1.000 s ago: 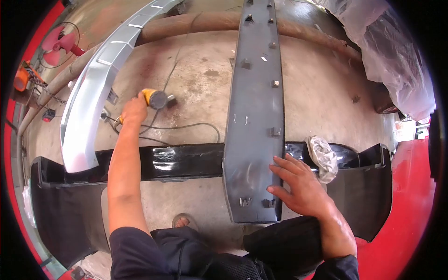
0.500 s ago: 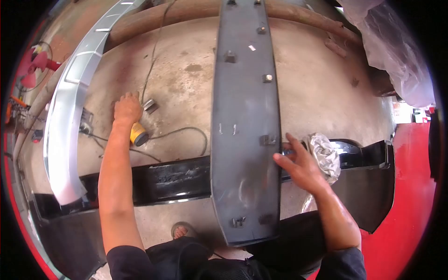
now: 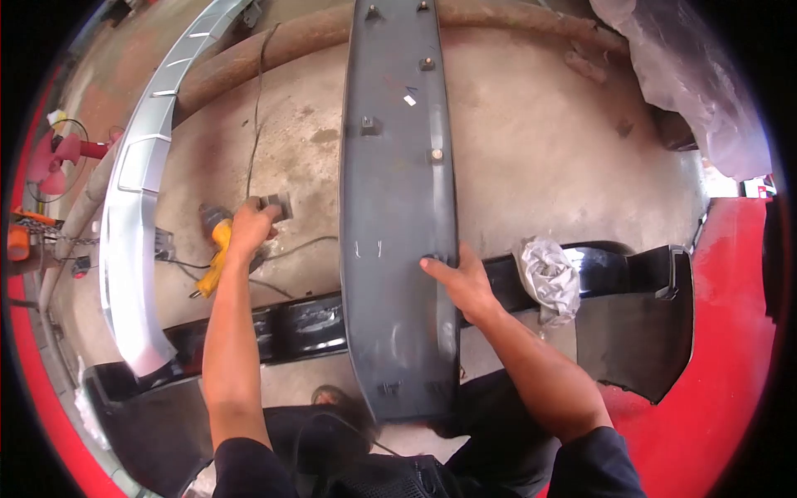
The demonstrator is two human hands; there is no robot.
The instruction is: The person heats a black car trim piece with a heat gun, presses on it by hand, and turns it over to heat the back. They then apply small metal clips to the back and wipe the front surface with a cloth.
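My left hand (image 3: 251,230) reaches to the floor, its fingers closed on a small grey block (image 3: 279,206) with a lighter stripe. Right beside that wrist lies a yellow power tool (image 3: 219,249), partly hidden behind my hand and forearm. A long dark-grey panel (image 3: 398,207) extends away from me, its face studded with small clip mounts. My right hand (image 3: 467,286) grips the panel's right edge, thumb on the upper face and the other fingers mostly hidden past the edge.
A glossy black bumper-like part (image 3: 299,326) lies crosswise under the panel, with a crumpled silver-grey wad (image 3: 550,282) on it. On the left stands a curved silver trim piece (image 3: 133,241). A cable (image 3: 255,133) runs over the floor; plastic sheeting (image 3: 689,91) hangs at right.
My left hand has moved from the power tool to the grey block, which has shifted right. My right hand has gone from open beside the panel to gripping its edge.
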